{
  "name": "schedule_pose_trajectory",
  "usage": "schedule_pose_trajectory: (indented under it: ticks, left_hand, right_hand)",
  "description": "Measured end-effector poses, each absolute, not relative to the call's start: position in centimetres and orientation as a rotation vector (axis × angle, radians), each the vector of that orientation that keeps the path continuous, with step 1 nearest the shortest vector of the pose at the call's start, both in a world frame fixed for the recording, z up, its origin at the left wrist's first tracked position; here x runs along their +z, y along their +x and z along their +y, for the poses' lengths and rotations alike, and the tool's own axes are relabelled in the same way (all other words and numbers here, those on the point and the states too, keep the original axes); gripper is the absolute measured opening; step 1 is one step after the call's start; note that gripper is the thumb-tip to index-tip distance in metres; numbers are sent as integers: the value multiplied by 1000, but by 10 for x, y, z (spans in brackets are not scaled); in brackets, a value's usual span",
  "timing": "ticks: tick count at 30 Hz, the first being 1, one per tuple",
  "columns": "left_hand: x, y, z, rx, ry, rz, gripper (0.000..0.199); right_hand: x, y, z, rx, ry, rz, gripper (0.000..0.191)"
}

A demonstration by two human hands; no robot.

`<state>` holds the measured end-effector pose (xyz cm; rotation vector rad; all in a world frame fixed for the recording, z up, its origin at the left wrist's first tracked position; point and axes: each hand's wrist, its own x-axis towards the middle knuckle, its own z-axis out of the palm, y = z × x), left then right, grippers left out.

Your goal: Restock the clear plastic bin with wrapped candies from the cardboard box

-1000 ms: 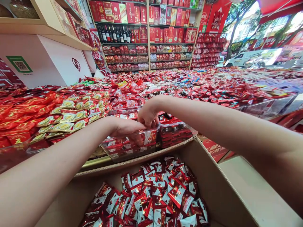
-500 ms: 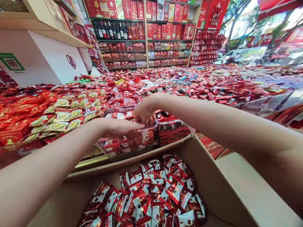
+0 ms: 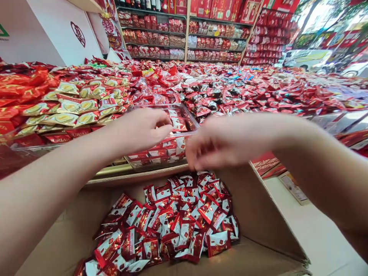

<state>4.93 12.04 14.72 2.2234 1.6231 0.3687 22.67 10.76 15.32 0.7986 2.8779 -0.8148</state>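
Note:
My left hand (image 3: 140, 128) hovers at the near left of a clear plastic bin (image 3: 149, 166), its thumb and forefinger apart and nothing visible between them. Inside the bin lie small red-and-white candy packets (image 3: 178, 123) in rows. My right hand (image 3: 212, 142) is at the bin's right front corner, above the edge of a cardboard box (image 3: 276, 214). Its fingers are bent and smeared by motion, so whether they hold anything cannot be made out. Below both hands, the box contains a heap of similar red-and-white candy packets (image 3: 172, 222).
Durian candy packets (image 3: 67, 115) are piled to the left, and a broad bank of wrapped sweets (image 3: 244, 88) stretches behind and right. Shelves (image 3: 186, 34) of packaged goods stand at the back. A white counter (image 3: 57, 30) is at the left. Pale floor (image 3: 324, 237) shows beside the box.
My right hand has come out of the bin toward the right and nearer the box. My left hand has lifted off the bin's front rim. The camera has tilted down.

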Motion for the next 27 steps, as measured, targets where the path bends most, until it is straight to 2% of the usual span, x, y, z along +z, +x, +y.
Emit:
schedule_pose_trajectory:
  ticks: [2, 5, 7, 9, 12, 15, 19, 23, 27]
  left_hand:
    - [139, 41, 91, 700, 2588, 1564, 18]
    - [112, 26, 49, 1018, 2648, 1376, 15]
    - [87, 16, 31, 930, 2560, 1329, 24]
    - [60, 6, 22, 897, 2325, 1381, 24]
    - [24, -3, 17, 861, 1787, 1596, 13]
    - [3, 1, 15, 745, 1395, 1582, 21]
    - [-3, 20, 12, 752, 1188, 1239, 30]
    - [-2, 29, 9, 780, 1096, 1161, 17]
    - [-6, 25, 7, 815, 1155, 1285, 22]
  right_hand:
    - [111, 231, 95, -947, 602, 2632, 19]
    - [31, 231, 89, -571, 825, 2365, 15]
    - [-11, 230, 90, -535, 876, 2294, 12]
    - [-35, 232, 92, -553, 889, 2255, 17]
    - [-37, 236, 95, -633, 853, 2249, 25]
    - [-18, 236, 95, -858, 846, 2444, 27]
    - [1, 223, 87, -1512, 990, 2564, 33]
    - [3, 206, 74, -2176, 893, 2257, 36]
    - [0, 202, 68, -2403, 895, 2085, 31]
